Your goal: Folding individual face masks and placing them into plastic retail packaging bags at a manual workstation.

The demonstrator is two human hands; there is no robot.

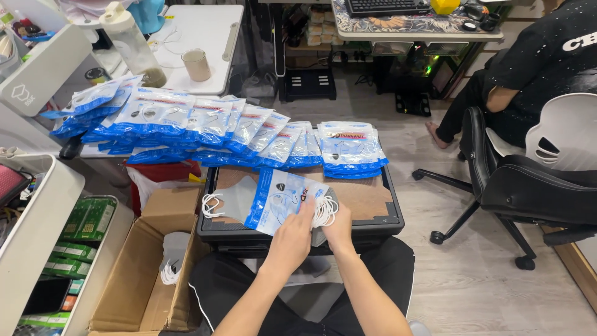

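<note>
Head view, seated at a low black work surface [373, 218] with brown cardboard lining. Left hand [293, 233] grasps the lower edge of a blue-and-white mask pouch [283, 199], fingers curled onto its open end. Right hand [339, 227] pinches the white ear loops [323, 210] and the end of a grey face mask [239, 198] at the pouch mouth; the mask's far end, with its other loops, sticks out past the pouch on the left. Pouch and mask lie flat on the surface, just in front of the knees. Behind them, a long fanned row of sealed pouches [205, 127] overlaps from left to right, ending in a squared stack [351, 149]. An open cardboard box [146, 274] at left holds more loose grey masks. Judgement: best kept flat, loops gathered clear of the opening, left hand holding the pouch mouth steady so nothing snags or creases. Another person sits at right near a black office chair [522, 186].
</note>
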